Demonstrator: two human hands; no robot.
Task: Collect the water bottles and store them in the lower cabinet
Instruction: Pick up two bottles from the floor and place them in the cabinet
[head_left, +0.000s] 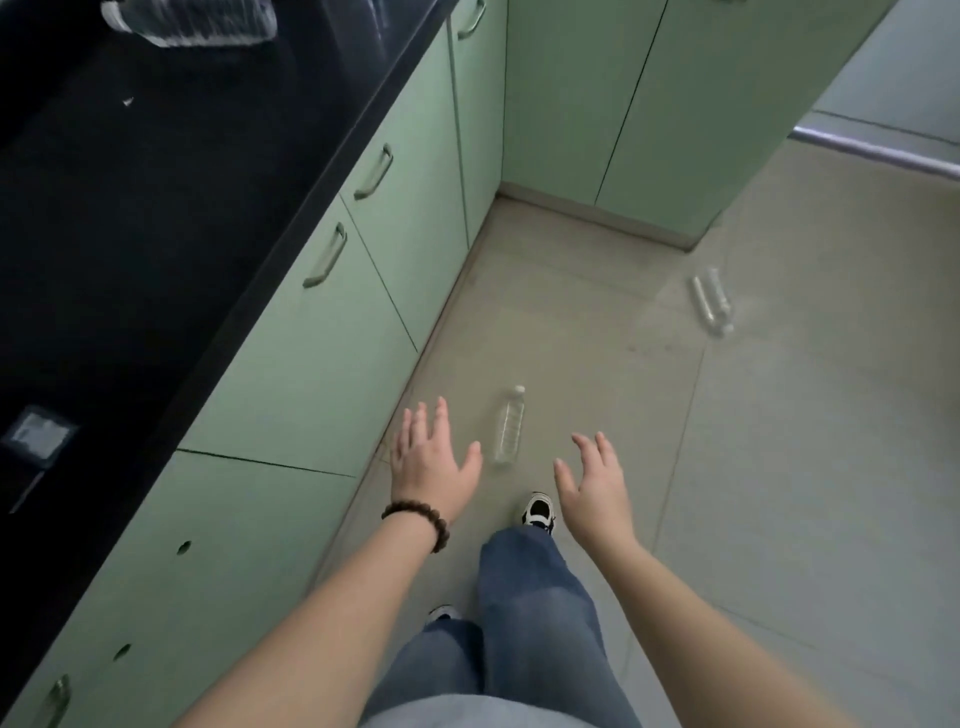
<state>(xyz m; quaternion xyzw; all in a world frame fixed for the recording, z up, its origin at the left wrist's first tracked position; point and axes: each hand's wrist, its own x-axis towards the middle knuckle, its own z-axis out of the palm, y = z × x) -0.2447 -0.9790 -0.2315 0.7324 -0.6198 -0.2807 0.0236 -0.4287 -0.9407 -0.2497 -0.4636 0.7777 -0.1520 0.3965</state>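
A clear water bottle (509, 425) with a white cap lies on the floor just ahead of my feet. Another clear bottle (712, 301) lies farther off to the right, blurred. A third bottle (192, 22) lies on the black countertop (156, 208) at the top left. My left hand (431, 460), with a bead bracelet on the wrist, is held out with fingers spread, high above the floor and left of the near bottle. My right hand (597, 478) is also spread and empty, to the right of that bottle. The green lower cabinets (322, 353) along the left have their doors closed.
Tall green cabinet doors (623, 104) close off the far corner. A metal rail (872, 150) runs at the right above the floor. My legs in jeans and a sneaker (538, 512) stand on the beige tiled floor (779, 467). A small dark object (36, 434) rests on the countertop.
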